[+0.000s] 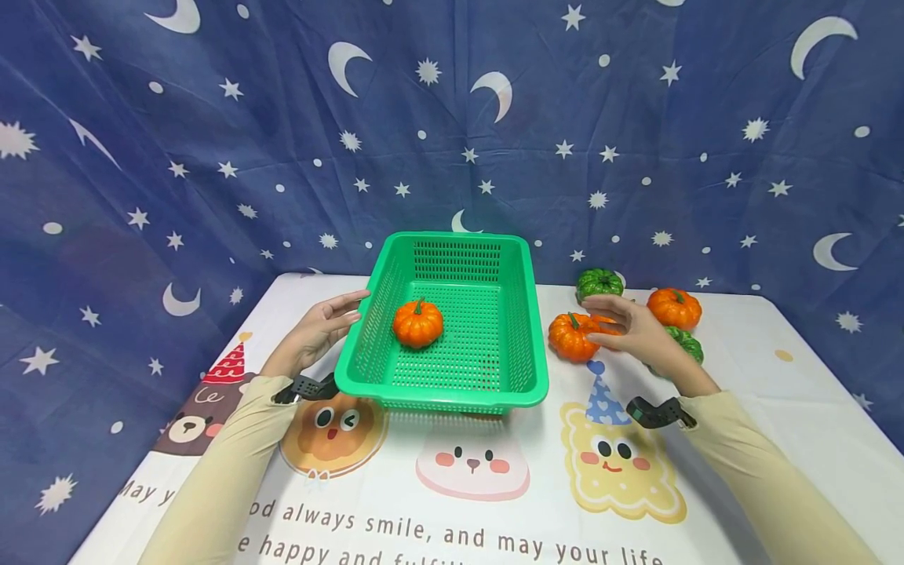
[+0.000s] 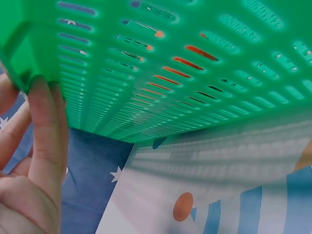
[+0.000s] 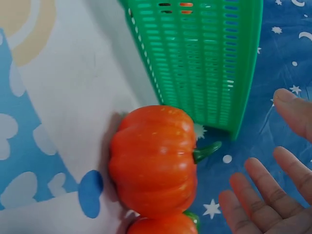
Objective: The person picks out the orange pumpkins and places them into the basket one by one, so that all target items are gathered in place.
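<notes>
On the white counter (image 1: 749, 337), one round, shiny orange pumpkin (image 1: 570, 339) sits near the wide right hand (image 1: 641, 329). With loose fingers, the left hand (image 1: 314, 333) touches the green plastic basket (image 1: 438, 398) holding another orange pumpkin (image 1: 417, 328).

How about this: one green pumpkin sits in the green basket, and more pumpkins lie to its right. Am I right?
Almost: the pumpkin in the green basket is orange, as the head view shows. The rest is right: one inside, more pumpkins to its right.

Up at the back, a deep-blue fabric backdrop printed with white moons and stars (image 1: 424, 102) hangs creased; below, a white cartoon-printed cloth (image 1: 812, 408) spreads flat, brightly lit, shadows soft!
</notes>
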A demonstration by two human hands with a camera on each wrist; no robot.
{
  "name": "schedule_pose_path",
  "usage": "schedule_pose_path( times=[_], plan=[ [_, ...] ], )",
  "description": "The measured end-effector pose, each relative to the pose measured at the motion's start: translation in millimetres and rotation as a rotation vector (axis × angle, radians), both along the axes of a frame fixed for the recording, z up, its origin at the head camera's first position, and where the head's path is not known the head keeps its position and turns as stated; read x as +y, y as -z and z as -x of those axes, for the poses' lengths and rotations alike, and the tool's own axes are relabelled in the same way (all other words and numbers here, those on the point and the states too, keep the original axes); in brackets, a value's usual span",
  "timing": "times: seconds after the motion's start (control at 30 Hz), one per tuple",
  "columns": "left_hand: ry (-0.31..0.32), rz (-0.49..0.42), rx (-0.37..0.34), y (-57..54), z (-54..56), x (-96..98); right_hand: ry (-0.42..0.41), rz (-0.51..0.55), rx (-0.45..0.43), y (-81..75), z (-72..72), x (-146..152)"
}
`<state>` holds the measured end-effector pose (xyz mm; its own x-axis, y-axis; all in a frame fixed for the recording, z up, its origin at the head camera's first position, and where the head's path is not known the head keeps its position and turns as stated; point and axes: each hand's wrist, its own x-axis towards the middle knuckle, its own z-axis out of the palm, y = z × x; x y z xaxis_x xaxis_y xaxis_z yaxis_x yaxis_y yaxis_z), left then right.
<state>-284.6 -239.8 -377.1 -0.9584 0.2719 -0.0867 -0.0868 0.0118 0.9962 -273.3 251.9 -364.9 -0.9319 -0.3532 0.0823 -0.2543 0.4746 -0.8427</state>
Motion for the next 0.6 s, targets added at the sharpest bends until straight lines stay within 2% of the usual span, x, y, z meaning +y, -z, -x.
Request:
schedule_pose_path(
  times=[0.3,0.6],
  plan=[
    [0.003,-0.003,0.003,1.2,0.8,-1.0,0.020,-0.014,0.025,15.6,3.0,5.3],
    [0.012,-0.005,0.015,2.0,1.1,-0.9,0.024,-0.001,-0.027,22.0,3.2,8.1]
  ],
)
